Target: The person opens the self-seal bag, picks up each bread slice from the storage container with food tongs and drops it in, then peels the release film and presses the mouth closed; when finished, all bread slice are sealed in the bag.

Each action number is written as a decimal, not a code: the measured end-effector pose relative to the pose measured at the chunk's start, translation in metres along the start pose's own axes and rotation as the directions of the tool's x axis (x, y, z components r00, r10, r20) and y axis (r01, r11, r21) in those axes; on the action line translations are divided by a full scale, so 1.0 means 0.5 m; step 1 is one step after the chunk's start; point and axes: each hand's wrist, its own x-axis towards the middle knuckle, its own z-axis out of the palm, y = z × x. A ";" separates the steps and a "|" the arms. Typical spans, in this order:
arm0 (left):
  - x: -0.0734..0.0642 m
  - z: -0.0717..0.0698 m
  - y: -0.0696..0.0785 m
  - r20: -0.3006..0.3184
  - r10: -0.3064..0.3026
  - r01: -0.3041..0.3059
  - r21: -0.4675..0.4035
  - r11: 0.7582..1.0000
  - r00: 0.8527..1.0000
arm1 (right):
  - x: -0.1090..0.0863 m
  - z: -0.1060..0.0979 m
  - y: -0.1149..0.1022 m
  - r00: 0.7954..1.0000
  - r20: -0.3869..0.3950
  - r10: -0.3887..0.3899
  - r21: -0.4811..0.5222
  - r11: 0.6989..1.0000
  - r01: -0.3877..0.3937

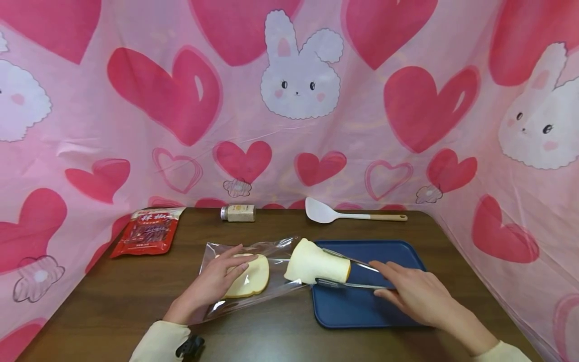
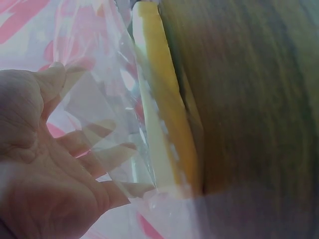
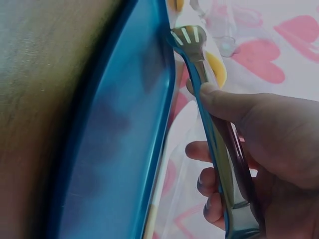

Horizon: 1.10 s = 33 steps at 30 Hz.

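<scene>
A clear plastic bag (image 1: 278, 259) lies on the table with one bread slice (image 1: 255, 279) inside it. My left hand (image 1: 216, 281) rests on the bag, its fingers extended over that slice. In the left wrist view the slice's brown crust (image 2: 167, 109) shows through the film. With my right hand (image 1: 416, 294) I grip metal tongs (image 1: 359, 286), thumb on one arm and fingers on the other. Between the tong tips a second bread slice (image 1: 312, 264) is bent into a curve, its left end at the bag's right end. The tongs' slotted tip (image 3: 189, 37) shows in the right wrist view.
A blue tray (image 1: 371, 314) lies under the tongs on the right. Behind it is a white spatula (image 1: 322, 211) with a wooden handle. A seasoning jar (image 1: 239, 213) lies on its side at the back, and a red food packet (image 1: 151, 231) lies at the back left.
</scene>
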 end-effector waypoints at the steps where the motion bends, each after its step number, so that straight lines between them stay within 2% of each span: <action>1: 0.000 0.000 0.000 0.000 0.001 -0.001 -0.001 1.000 1.000 | 0.003 -0.002 -0.001 1.000 0.016 -0.002 0.007 1.000 0.002; 7: 0.002 0.004 -0.001 0.000 -0.007 0.007 0.004 1.000 1.000 | 0.016 -0.013 -0.005 0.997 0.077 -0.017 0.020 1.000 0.016; 12: 0.004 0.004 -0.003 0.018 -0.043 0.043 -0.001 0.999 0.999 | 0.022 -0.028 -0.009 0.998 0.054 -0.024 -0.026 0.999 0.025; 18: 0.004 0.002 -0.005 0.026 -0.049 0.049 -0.005 0.999 0.998 | 0.032 -0.045 -0.010 0.997 0.043 -0.059 -0.040 0.997 0.061; 23: 0.005 0.000 -0.004 0.021 -0.046 0.046 -0.006 0.999 0.999 | 0.052 -0.055 0.001 0.988 0.135 -0.073 0.050 0.997 0.067; 29: 0.003 0.001 -0.002 0.015 -0.044 0.044 -0.005 0.999 0.999 | 0.083 -0.056 0.026 0.955 0.284 -0.088 0.173 0.984 0.039; 33: 0.003 0.003 -0.001 0.013 -0.040 0.040 -0.009 0.999 0.999 | 0.095 -0.056 0.031 0.944 0.315 -0.099 0.223 0.974 0.028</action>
